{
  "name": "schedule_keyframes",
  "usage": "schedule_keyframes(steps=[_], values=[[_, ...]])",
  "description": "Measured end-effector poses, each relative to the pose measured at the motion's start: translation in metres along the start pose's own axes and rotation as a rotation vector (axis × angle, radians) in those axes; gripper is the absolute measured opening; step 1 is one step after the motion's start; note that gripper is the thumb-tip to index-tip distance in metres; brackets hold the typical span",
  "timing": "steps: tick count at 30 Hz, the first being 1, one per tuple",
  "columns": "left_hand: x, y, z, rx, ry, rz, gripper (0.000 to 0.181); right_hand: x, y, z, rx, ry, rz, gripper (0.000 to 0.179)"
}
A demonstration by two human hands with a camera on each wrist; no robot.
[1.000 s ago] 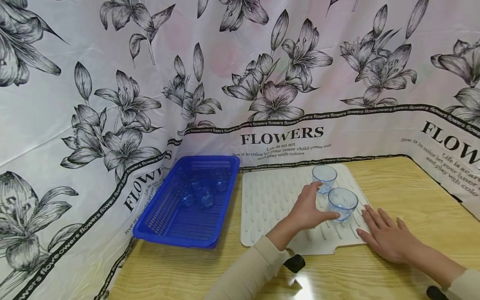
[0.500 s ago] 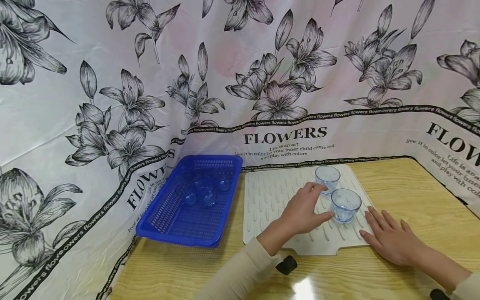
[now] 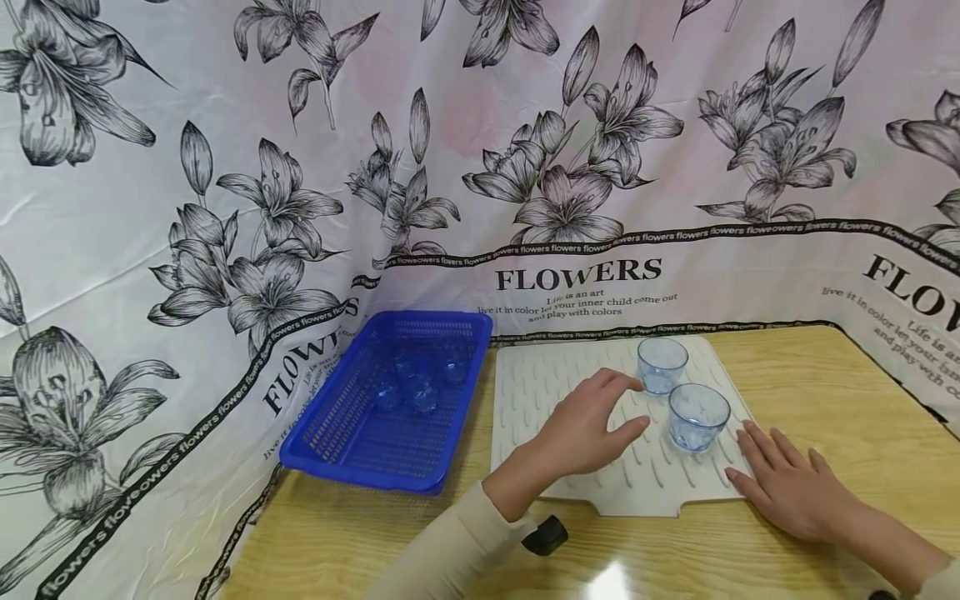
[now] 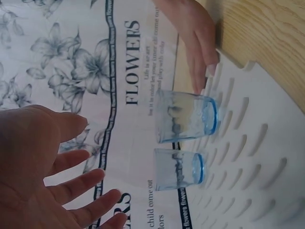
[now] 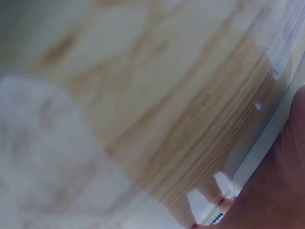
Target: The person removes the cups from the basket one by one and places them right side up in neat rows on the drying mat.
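Two clear bluish glasses stand upright on a white ridged drying mat (image 3: 540, 417): the far glass (image 3: 663, 367) and the near glass (image 3: 697, 418), close together by the mat's right side. My left hand (image 3: 588, 425) hovers over the mat just left of them, thumb and fingers spread and holding nothing. In the left wrist view a gap shows between the left hand (image 4: 62, 176) and both glasses. My right hand (image 3: 798, 487) lies flat with straight fingers on the wooden table (image 3: 840, 375), its fingertips at the mat's right edge.
On the left stands a blue plastic basket (image 3: 352, 467) with several glasses (image 3: 423, 396) inside. Behind the table hangs a white curtain (image 3: 420, 283) with printed flowers and lettering. A black wrist strap piece (image 3: 546, 535) sits under the left sleeve (image 3: 465, 542).
My left hand has drawn back leftward from the near glass, widening the gap. Both glasses keep their places on the mat, and the right hand stays put. The view has shifted slightly.
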State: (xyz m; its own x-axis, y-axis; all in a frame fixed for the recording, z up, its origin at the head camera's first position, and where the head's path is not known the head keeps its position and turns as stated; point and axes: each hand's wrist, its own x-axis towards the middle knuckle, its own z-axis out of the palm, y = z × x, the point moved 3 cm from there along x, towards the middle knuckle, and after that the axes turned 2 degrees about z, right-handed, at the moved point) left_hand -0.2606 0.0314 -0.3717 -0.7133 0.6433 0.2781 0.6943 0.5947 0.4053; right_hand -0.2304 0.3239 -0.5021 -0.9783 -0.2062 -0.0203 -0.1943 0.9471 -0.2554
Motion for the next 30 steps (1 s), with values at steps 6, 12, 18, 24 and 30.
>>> schedule_keyframes(steps=[6, 12, 18, 24, 30], values=[[-0.009, -0.008, -0.013, -0.024, 0.029, -0.029, 0.039, 0.0, 0.003, 0.001, 0.0, 0.0, -0.001, 0.078], [-0.019, -0.018, -0.026, -0.046, 0.054, -0.052, 0.036, -0.001, 0.003, 0.002, 0.003, 0.0, -0.006, 0.078], [-0.031, -0.03, -0.042, -0.04, 0.087, -0.076, 0.034, 0.0, 0.004, 0.002, 0.004, -0.004, -0.004, 0.078], [-0.043, -0.046, -0.057, -0.065, 0.112, -0.109, 0.033, 0.001, 0.003, 0.0, -0.003, -0.006, -0.004, 0.078], [-0.056, -0.064, -0.07, -0.067, 0.137, -0.183, 0.034, 0.002, 0.002, -0.001, -0.014, 0.0, -0.006, 0.078]])
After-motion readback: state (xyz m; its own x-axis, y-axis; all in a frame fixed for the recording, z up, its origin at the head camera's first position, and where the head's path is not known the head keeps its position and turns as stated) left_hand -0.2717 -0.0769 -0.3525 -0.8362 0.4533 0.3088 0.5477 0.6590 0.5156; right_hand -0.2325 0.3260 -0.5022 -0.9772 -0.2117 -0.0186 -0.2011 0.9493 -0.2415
